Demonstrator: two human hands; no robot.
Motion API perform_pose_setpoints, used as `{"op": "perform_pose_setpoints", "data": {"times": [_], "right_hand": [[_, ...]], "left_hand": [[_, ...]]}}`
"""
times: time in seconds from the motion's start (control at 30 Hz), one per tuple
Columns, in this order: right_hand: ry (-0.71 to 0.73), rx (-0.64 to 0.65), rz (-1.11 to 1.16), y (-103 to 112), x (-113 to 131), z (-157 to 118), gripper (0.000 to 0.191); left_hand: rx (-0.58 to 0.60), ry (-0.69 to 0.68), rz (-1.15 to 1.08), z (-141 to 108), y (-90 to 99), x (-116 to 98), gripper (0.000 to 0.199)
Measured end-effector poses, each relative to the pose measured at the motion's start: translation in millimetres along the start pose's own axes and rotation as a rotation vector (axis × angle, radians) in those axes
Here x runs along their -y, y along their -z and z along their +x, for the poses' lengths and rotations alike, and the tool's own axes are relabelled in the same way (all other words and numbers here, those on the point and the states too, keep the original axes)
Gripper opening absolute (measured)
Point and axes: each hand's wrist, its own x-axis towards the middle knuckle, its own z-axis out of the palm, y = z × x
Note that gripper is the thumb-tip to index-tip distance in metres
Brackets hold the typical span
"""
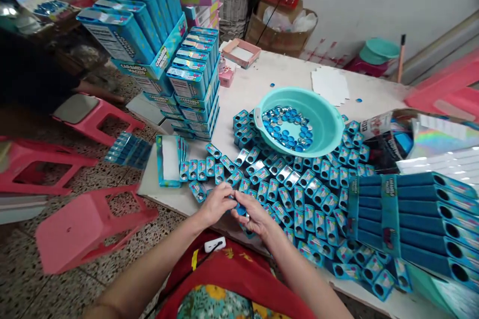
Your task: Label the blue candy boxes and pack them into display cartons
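My left hand (217, 204) and my right hand (255, 215) meet over the table's front edge. Small round blue lids (239, 209) with silvery edges show in the fingers of my right hand. The left fingers are pinched together against them; what lies between the left fingertips is hidden. Around and beyond the hands stand many small blue printed boxes (286, 198) with a dark round hole in the top. A turquoise basin (325, 124) rests on some of these boxes, with loose blue and silver lids (286, 127) inside.
Larger blue cartons (194, 84) are stacked at the back left. Long blue boxes (415, 214) lie at the right. A flat blue tray (168, 162) sits at the table's left corner. Pink stools (86, 224) stand on the left floor, near another person's dark clothing (33, 75).
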Motion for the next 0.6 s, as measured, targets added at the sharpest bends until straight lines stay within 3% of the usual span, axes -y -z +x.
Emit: {"op": "perform_pose_setpoints", "data": {"times": [0.1,0.27,0.4,0.5,0.6], "right_hand": [[-0.1,-0.047,0.052,-6,-27,9,0.024],[-0.155,-0.169,0.109,-15,-43,20,0.018],[-0.097,-0.198,0.108,-13,-38,16,0.013],[-0.059,-0.199,0.019,-10,-37,12,0.016],[-0.075,-0.185,-0.092,-8,-38,9,0.025]], "left_hand": [[-0.137,0.159,-0.088,-28,4.0,22,0.009],[-0.415,0.393,-0.224,-43,42.7,70,0.019],[-0.318,0.422,0.06,-38,57.1,95,0.01],[-0.23,0.407,0.411,-27,53.3,90,0.008],[-0.087,0.55,0.672,-13,51.7,74,0.02]]}}
